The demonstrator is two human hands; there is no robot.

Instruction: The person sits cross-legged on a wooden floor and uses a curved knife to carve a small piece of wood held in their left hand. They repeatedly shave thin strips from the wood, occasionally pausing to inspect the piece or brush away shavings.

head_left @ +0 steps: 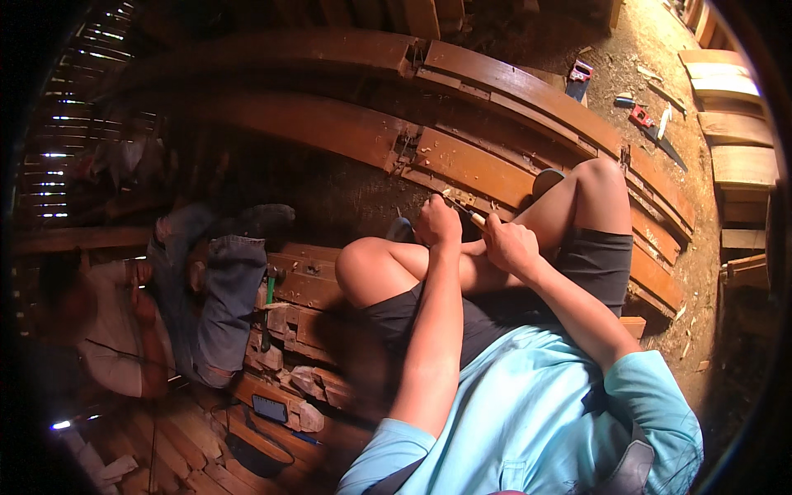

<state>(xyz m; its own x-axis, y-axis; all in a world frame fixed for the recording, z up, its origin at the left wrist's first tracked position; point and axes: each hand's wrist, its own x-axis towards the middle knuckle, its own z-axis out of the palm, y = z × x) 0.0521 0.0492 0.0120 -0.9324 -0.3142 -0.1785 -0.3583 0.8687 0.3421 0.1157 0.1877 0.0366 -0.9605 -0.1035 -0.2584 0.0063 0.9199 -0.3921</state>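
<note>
My right hand (511, 245) is closed round the pale wooden handle of a chisel (478, 219). Its thin dark shaft slants up and left toward my left hand (438, 221). That hand is closed near the far end of the shaft, and what its fingers hold is hidden. Both hands are above my crossed legs. Just beyond them lies a brown wooden beam (474, 165) with a notch cut in it and shavings on its surface. A second long beam (511, 76) runs behind it, roughly alongside.
Handsaws with red handles, one saw (642, 117) and another (580, 73), lie on the ground at the right back. Planks (734, 128) are stacked at the far right. On the left sits another person in jeans (223, 289), near a green-handled tool (271, 289) and a phone (270, 408).
</note>
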